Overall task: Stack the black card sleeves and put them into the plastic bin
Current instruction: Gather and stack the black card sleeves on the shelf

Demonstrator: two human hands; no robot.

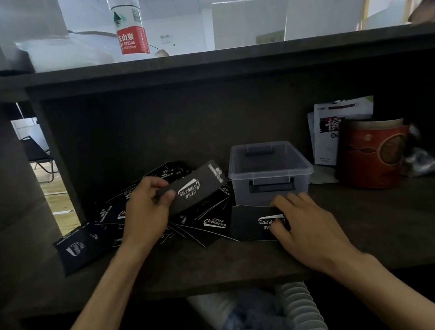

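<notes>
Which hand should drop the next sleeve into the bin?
Left, probably. The left hand already holds a sleeve lifted beside the open plastic bin; the right hand only rests on a sleeve lying flat on the shelf.

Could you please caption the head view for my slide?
Left hand lifts one black sleeve; right hand touches another beside the bin.

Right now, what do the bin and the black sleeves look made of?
The bin looks like clear, slightly frosted plastic: the shelf shows through its walls. The black sleeves look like thin matte card with white print, lying flat with crisp edges; coated paper is possible.
</notes>
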